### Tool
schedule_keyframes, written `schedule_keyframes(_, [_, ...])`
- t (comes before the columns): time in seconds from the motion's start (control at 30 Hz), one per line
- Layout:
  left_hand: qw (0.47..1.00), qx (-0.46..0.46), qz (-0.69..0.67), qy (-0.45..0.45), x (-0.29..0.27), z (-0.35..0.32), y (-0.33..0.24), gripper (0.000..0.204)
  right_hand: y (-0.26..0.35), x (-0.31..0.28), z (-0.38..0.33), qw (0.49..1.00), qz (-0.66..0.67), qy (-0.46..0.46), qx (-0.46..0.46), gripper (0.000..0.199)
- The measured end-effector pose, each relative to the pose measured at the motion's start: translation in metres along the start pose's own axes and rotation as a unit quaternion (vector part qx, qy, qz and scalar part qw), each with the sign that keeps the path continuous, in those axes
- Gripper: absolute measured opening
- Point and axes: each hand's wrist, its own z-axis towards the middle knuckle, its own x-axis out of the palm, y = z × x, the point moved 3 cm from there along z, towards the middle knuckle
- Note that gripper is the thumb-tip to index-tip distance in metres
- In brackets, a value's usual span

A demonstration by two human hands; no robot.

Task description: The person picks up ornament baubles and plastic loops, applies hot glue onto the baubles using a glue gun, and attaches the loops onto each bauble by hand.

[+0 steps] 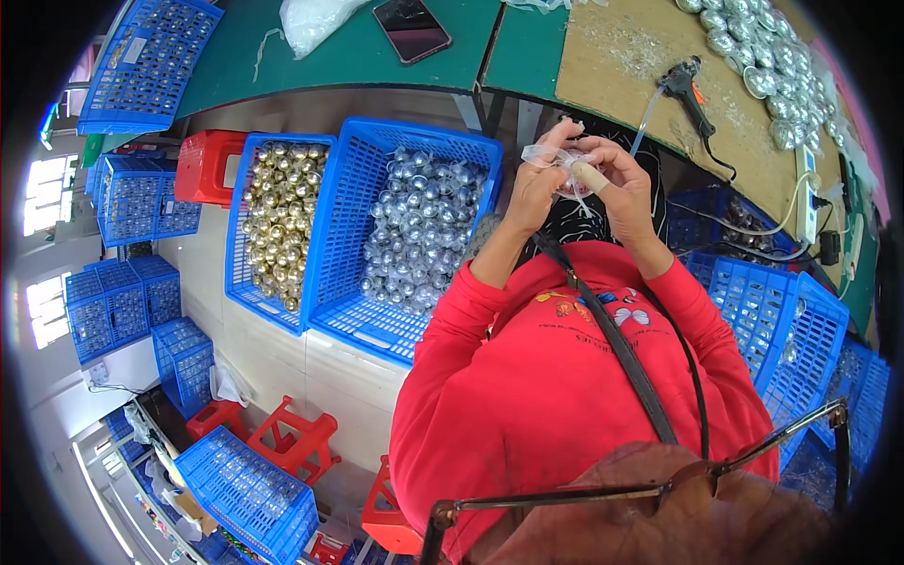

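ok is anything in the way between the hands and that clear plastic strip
Nothing visible is: the left hand holds the clear plastic strip, and the right hand is right up close to it. The black glue gun lies off to the right, not between them.

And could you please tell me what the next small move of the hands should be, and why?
I would probably hold the left hand steady and gently draw the clear strip snug with the right hand: both hands are working close together at it, and a loose part sticks out by the left hand. Whether it is already fastened is hidden.
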Motion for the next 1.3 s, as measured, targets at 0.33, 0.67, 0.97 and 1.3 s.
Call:
schedule_keyframes(0.33, [0.996,0.041,-0.074,-0.017,0.0,0.001,-0.002,0.08,-0.004,-0.003,0.001,0.998,0.015,-0.042,0.051,0.033])
schedule_keyframes(0.67, [0.993,0.037,-0.109,-0.007,-0.002,0.001,0.002,0.087,-0.013,-0.007,0.004,0.981,0.093,-0.073,0.157,0.043])
schedule_keyframes(0.97, [0.986,0.019,-0.165,0.003,-0.005,0.002,-0.001,0.088,-0.004,-0.005,-0.002,0.977,0.118,0.061,0.166,0.061])
schedule_keyframes(1.3, [0.95,-0.032,-0.309,0.003,-0.005,0.002,0.0,0.089,-0.003,0.001,-0.006,0.991,-0.074,0.094,0.064,0.073])
